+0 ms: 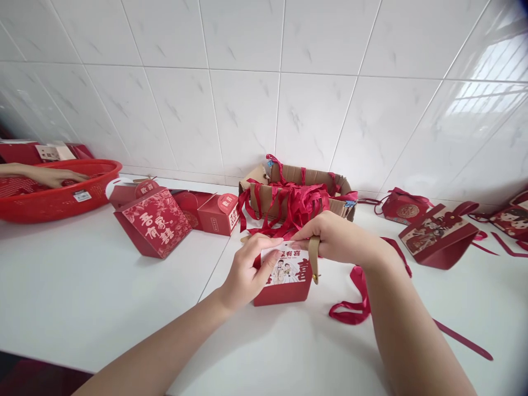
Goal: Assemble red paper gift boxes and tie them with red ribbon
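Observation:
A red-and-white paper gift box (285,292) with a printed couple stands in front of me on the white table. My left hand (247,269) grips its left side and top, with the thumb on the printed face. My right hand (336,239) is closed at the top right corner, its fingertips touching the box's upper edge. From its fingers hangs a tan strap (314,259) with a brass-coloured stud at the lower end. The top edge of the box is partly hidden by my fingers. A loose red ribbon (358,300) lies to the right.
Behind the box, a cardboard carton (268,201) overflows with red ribbons. Folded red boxes (154,223) stand left, and a finished-looking handled box (439,236) stands right. Another person's hand (58,176) reaches into a red plastic basket (97,190) far left. A tiled wall closes the back.

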Available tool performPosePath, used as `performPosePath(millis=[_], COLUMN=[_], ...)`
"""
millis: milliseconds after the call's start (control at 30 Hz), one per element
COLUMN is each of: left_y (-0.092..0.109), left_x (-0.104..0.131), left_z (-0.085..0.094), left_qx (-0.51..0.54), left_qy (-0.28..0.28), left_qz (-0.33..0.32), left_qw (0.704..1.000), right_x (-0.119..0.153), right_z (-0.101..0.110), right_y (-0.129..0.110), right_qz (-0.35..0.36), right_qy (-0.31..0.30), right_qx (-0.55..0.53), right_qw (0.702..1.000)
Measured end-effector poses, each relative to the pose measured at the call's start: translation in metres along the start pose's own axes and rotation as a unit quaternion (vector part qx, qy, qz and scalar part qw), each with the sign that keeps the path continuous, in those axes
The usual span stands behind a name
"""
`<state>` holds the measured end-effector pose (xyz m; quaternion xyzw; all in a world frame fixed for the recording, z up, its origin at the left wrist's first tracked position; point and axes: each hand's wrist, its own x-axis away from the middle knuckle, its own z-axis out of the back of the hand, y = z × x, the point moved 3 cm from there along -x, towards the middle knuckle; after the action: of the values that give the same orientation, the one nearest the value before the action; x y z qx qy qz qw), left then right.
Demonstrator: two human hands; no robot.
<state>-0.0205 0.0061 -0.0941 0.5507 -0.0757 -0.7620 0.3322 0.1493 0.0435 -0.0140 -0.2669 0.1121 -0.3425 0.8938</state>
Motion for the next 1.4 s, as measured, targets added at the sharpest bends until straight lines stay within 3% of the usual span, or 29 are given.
performPosePath(millis=[133, 233, 333, 467, 633, 833, 1133, 1267, 1400], left_y=[-0.002, -0.003, -0.004, -0.004, 0.000, 0.002, 0.003, 0.003, 0.004], left_x=[0.000, 0.000, 0.000, 0.001, -0.001, -0.001, -0.001, -0.002, -0.002], left_z=[0.001, 0.001, 0.000, 0.000, 0.002, 0.003, 0.004, 0.004, 0.004], left_qx=[-0.011, -0.003, 0.012, 0.024, 0.008, 0.003, -0.016, -0.021, -0.022], left_qy=[0.010, 0.017, 0.017, 0.018, 0.010, 0.008, 0.003, 0.000, 0.004], left_qz=[0.008, 0.011, 0.014, 0.009, -0.008, -0.008, 0.002, 0.000, -0.012], left_qw=[1.000, 1.000, 1.000, 1.000, 1.000, 1.000, 1.000, 1.000, 1.000], right_x=[0.001, 0.006, 0.014, 0.021, 0.018, 0.020, 0.023, 0.025, 0.026], right_z=[0.000, 0.006, 0.013, 0.018, 0.018, 0.024, 0.024, 0.021, 0.016], right_y=[0.002, 0.007, 0.008, 0.004, 0.001, 0.001, -0.001, -0.004, -0.009], right_qz=[0.005, -0.001, 0.006, -0.004, -0.042, 0.011, 0.038, 0.094, 0.144], right_qy=[-0.007, 0.039, 0.088, 0.102, 0.121, 0.215, 0.185, 0.147, 0.142], right_qx=[0.006, -0.012, -0.068, -0.163, -0.118, -0.129, -0.260, -0.309, -0.292], right_qw=[1.000, 0.999, 0.994, 0.981, 0.985, 0.968, 0.947, 0.935, 0.935])
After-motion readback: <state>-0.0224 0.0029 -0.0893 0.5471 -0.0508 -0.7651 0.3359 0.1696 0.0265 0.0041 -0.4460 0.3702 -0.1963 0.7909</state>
